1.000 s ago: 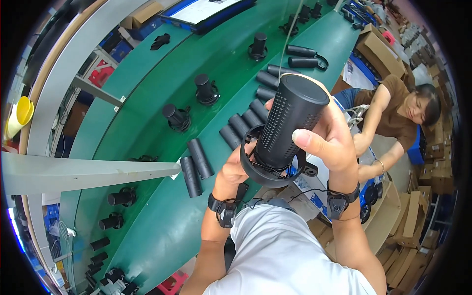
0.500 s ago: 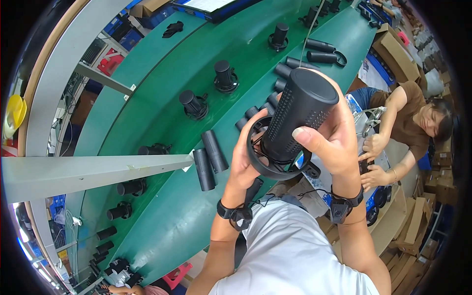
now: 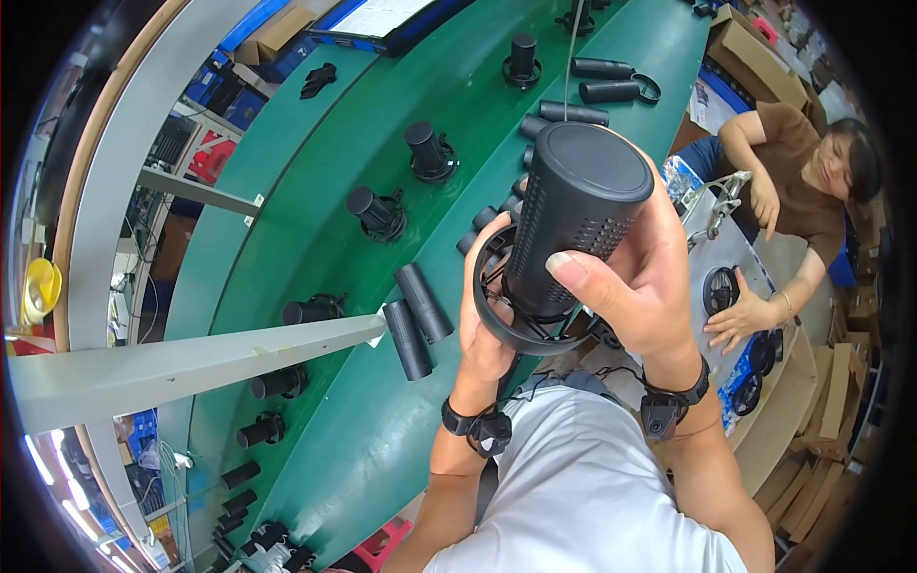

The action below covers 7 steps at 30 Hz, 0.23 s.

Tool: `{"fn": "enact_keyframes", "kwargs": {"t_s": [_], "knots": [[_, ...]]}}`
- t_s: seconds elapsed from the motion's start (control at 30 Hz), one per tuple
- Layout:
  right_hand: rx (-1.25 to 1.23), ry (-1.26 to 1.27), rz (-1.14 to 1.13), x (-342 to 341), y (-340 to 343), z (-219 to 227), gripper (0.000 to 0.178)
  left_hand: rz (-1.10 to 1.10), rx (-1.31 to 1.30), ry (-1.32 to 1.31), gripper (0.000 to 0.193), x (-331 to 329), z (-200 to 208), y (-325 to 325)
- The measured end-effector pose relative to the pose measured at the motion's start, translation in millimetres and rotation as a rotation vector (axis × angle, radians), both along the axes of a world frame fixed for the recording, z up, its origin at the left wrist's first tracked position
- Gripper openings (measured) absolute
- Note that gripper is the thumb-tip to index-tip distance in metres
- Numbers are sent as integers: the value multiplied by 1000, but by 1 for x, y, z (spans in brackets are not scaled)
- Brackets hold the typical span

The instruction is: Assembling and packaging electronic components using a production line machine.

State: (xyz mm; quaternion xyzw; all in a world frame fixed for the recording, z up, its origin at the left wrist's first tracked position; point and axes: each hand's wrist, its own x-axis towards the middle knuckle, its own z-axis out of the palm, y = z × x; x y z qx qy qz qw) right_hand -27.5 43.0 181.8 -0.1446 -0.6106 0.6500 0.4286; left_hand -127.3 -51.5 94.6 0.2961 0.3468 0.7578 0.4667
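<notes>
In front of my chest, my right hand (image 3: 635, 296) grips a black cylindrical microphone (image 3: 578, 210) with a perforated side, its thumb pressed against the body. The microphone is tilted, its rounded end toward me. Its lower end sits inside a black ring-shaped shock mount (image 3: 521, 336) with cords across it. My left hand (image 3: 485, 334) wraps round the far left side of that ring; some of its fingers are hidden behind the mount. Two black tubes (image 3: 417, 325) lie on the green bench just left of my left hand.
More microphones in shock mounts (image 3: 430, 153) stand along the green conveyor belt (image 3: 315, 220). Black tubes (image 3: 573, 113) lie beyond my hands. A grey metal post (image 3: 201, 368) juts in from the left. To my right, a co-worker (image 3: 774, 229) handles a black ring (image 3: 721, 289) at a side table.
My hands still hold the microphone and mount, shifted slightly left in view. The surroundings have shifted with my head. The co-worker's hands have moved apart, one lifting away from the table.
</notes>
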Motion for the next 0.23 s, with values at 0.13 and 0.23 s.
{"fn": "enact_keyframes", "kwargs": {"t_s": [0.13,0.23], "knots": [[-32,25,-20,3,-3,1,73,80,-109,-7,97,7,5,-1],[0,41,-24,5,-4,0,79,75,-163,42,103,6,9,-2]]}}
